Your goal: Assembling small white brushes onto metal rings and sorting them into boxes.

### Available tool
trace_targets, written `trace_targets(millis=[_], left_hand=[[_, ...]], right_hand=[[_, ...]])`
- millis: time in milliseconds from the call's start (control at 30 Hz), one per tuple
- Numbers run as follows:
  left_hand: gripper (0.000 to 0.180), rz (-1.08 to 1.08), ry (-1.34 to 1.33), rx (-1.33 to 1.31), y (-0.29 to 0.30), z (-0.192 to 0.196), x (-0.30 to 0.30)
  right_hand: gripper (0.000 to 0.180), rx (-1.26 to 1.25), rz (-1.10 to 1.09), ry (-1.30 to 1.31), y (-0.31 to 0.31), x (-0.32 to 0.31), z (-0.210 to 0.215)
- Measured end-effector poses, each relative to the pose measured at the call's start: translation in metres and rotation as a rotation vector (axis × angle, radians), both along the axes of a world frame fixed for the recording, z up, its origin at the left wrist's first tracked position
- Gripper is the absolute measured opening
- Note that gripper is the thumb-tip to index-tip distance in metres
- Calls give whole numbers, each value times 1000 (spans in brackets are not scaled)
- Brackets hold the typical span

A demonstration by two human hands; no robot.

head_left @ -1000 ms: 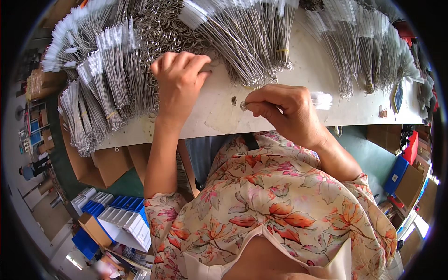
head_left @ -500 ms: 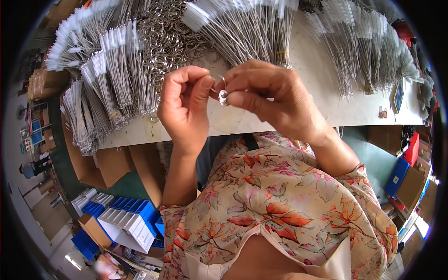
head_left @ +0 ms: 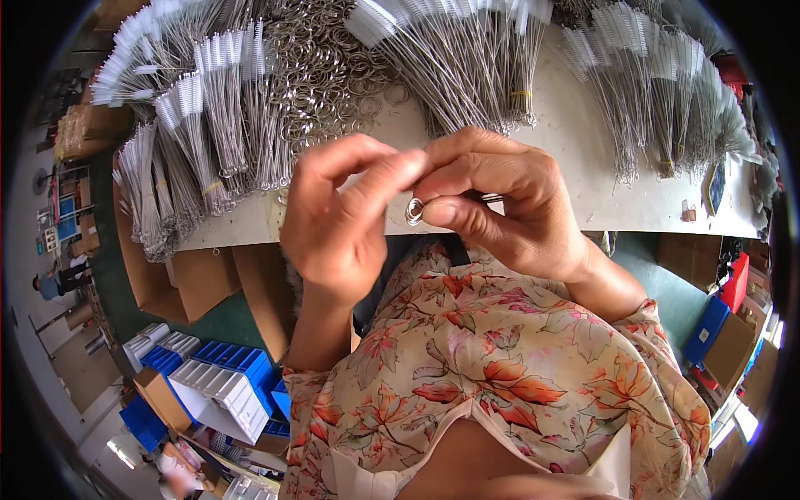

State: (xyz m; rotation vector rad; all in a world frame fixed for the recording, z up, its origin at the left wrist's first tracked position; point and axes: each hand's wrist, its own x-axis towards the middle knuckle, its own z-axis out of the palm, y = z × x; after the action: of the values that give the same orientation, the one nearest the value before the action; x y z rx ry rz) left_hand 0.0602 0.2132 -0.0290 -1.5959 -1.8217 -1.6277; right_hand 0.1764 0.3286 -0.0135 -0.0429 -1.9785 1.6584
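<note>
Clamped in the right hand (head_left: 521, 200), a shiny metal ring (head_left: 414, 211) juts out beside the thumb tip, nearer the body than the split-ring heap (head_left: 333, 92) and right of it. Its open face turns toward the camera, longer axis near upright; thin wire stems (head_left: 492, 198) show beyond the thumb, running roughly left to right, ends hidden. The left hand (head_left: 337, 221) is blurred, fingertips close against the right's; whether it grips anything, I cannot tell. Two-handed fingertip work at the ring seems the step in hand; the next move calls for a steady right pinch. Farther out, tube-brush bundles (head_left: 467, 75) flank the heap, bristles pointing away.
</note>
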Motion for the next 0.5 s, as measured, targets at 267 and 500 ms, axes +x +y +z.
trace_targets(millis=[267,500], left_hand=[[18,-680,-1301,-95,-15,10,-9],[23,-439,-740,-353,-29,25,-13]], right_hand=[[31,819,-173,301,6,2,-11],[17,896,-109,220,2,1,-16]])
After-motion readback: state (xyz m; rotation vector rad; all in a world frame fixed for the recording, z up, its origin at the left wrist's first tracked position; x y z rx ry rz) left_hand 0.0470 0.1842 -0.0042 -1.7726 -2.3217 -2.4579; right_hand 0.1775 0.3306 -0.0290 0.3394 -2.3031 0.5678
